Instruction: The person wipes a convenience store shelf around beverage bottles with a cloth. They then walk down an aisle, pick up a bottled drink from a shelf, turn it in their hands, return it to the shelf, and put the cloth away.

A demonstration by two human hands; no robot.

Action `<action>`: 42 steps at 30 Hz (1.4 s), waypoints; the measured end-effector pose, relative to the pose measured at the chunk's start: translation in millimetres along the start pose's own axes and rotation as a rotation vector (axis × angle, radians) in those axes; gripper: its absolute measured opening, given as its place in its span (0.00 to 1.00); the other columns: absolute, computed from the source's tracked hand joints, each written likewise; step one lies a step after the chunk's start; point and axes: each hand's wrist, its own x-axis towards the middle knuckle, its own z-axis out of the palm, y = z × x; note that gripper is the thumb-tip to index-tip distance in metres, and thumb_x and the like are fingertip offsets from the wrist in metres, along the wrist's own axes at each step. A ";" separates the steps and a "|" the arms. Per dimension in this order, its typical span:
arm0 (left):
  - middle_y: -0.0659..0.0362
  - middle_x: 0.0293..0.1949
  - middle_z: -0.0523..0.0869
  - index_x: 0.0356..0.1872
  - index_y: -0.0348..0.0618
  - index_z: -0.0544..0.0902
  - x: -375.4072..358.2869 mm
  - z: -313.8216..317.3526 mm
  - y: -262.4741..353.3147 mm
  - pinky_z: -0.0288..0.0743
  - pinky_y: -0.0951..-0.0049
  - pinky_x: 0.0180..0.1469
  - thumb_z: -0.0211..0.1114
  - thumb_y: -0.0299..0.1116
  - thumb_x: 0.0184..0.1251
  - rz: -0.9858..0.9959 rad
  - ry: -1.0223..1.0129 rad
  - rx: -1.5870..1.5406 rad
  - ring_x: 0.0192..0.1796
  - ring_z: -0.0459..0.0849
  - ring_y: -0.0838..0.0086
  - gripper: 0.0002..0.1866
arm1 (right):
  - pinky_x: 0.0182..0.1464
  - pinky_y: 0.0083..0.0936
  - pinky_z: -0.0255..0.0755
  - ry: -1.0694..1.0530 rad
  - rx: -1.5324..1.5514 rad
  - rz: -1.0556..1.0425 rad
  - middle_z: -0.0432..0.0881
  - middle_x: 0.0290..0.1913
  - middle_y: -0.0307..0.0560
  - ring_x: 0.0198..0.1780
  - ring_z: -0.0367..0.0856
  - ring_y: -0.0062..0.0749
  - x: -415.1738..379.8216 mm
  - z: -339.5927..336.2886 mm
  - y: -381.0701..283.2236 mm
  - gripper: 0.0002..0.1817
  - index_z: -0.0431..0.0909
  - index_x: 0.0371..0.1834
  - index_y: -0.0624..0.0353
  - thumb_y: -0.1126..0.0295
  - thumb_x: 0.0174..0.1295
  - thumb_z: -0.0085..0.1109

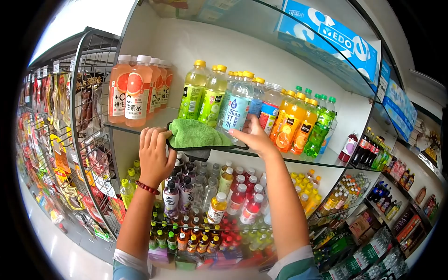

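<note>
Water bottle (237,109) sits in the right hand (256,136), whose grip pinches it low, long axis near upright, top leaning right. Left of that grip, a green cloth (198,134) reaches the farther left hand (156,151); whether that pinches, I cannot tell. Orange bottles (305,127) stand rightward.

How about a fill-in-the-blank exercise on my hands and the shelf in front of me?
1. The cloth beside the left hand is mostly ____, with a dark border.
2. The right hand holds a clear bottle whose cap is ____.
3. The bracelet on the left wrist is ____.
4. The caps on the pink-drink bottles are ____.

Missing words: green; yellow; red; white.
</note>
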 end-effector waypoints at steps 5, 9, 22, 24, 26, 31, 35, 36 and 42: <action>0.50 0.54 0.82 0.52 0.39 0.79 -0.5 1.5 0.3 0.62 0.45 0.78 0.64 0.30 0.60 0.007 0.006 -0.005 0.64 0.78 0.51 0.18 | 0.61 0.33 0.80 0.021 -0.012 -0.029 0.82 0.64 0.59 0.61 0.85 0.37 -2.8 7.0 -4.7 0.55 0.58 0.75 0.72 0.50 0.58 0.84; 0.49 0.54 0.82 0.52 0.38 0.77 1.2 0.3 3.0 0.62 0.45 0.77 0.62 0.28 0.59 0.011 0.006 -0.008 0.63 0.78 0.49 0.18 | 0.56 0.32 0.81 0.075 -0.100 -0.009 0.83 0.58 0.55 0.54 0.85 0.34 1.5 6.0 3.1 0.55 0.59 0.74 0.72 0.48 0.57 0.84; 0.49 0.55 0.82 0.52 0.38 0.76 1.7 0.0 5.8 0.63 0.46 0.76 0.63 0.26 0.59 0.035 -0.010 0.011 0.63 0.77 0.48 0.18 | 0.49 0.34 0.81 0.250 -0.396 -0.019 0.87 0.43 0.52 0.45 0.88 0.38 -2.8 10.2 -3.0 0.48 0.74 0.56 0.70 0.35 0.52 0.81; 0.49 0.55 0.82 0.52 0.38 0.76 1.9 -0.8 5.5 0.62 0.45 0.76 0.63 0.26 0.59 0.036 -0.016 0.022 0.63 0.77 0.48 0.18 | 0.48 0.33 0.81 0.310 -0.413 -0.083 0.86 0.41 0.50 0.43 0.87 0.36 -8.8 12.8 -10.2 0.43 0.75 0.52 0.67 0.37 0.55 0.80; 0.49 0.55 0.82 0.52 0.39 0.77 0.0 0.7 3.2 0.61 0.45 0.77 0.63 0.28 0.60 0.029 -0.025 0.032 0.64 0.77 0.49 0.18 | 0.42 0.32 0.78 0.410 -0.352 -0.170 0.82 0.36 0.47 0.38 0.84 0.33 -18.2 11.5 -23.7 0.30 0.74 0.47 0.63 0.46 0.65 0.75; 0.49 0.55 0.82 0.52 0.39 0.78 -0.8 2.4 0.5 0.61 0.44 0.77 0.65 0.31 0.58 0.033 -0.041 0.065 0.64 0.77 0.49 0.20 | 0.38 0.39 0.77 0.408 -0.389 -0.775 0.81 0.34 0.46 0.35 0.81 0.41 -34.6 48.9 -34.8 0.07 0.76 0.35 0.57 0.69 0.69 0.63; 0.48 0.54 0.81 0.52 0.40 0.76 -0.2 2.9 -2.6 0.63 0.44 0.75 0.67 0.32 0.54 0.080 -0.027 0.065 0.63 0.77 0.48 0.22 | 0.45 0.42 0.77 0.176 -0.647 -0.738 0.79 0.38 0.49 0.41 0.81 0.42 -27.5 102.7 -65.8 0.12 0.76 0.40 0.58 0.60 0.76 0.58; 0.46 0.55 0.81 0.53 0.37 0.76 -2.6 4.3 -5.6 0.62 0.43 0.76 0.67 0.33 0.54 0.086 -0.039 0.104 0.63 0.76 0.47 0.24 | 0.46 0.44 0.78 0.094 -0.613 -0.653 0.81 0.40 0.51 0.42 0.83 0.48 -20.7 115.8 -69.2 0.16 0.76 0.42 0.59 0.56 0.77 0.56; 0.39 0.58 0.80 0.62 0.24 0.74 -18.7 21.1 -42.2 0.62 0.40 0.77 0.67 0.35 0.55 0.169 0.011 0.102 0.66 0.77 0.43 0.33 | 0.53 0.54 0.81 -0.124 -0.570 -0.293 0.89 0.47 0.64 0.49 0.88 0.63 9.0 163.0 -93.1 0.24 0.79 0.48 0.64 0.51 0.79 0.46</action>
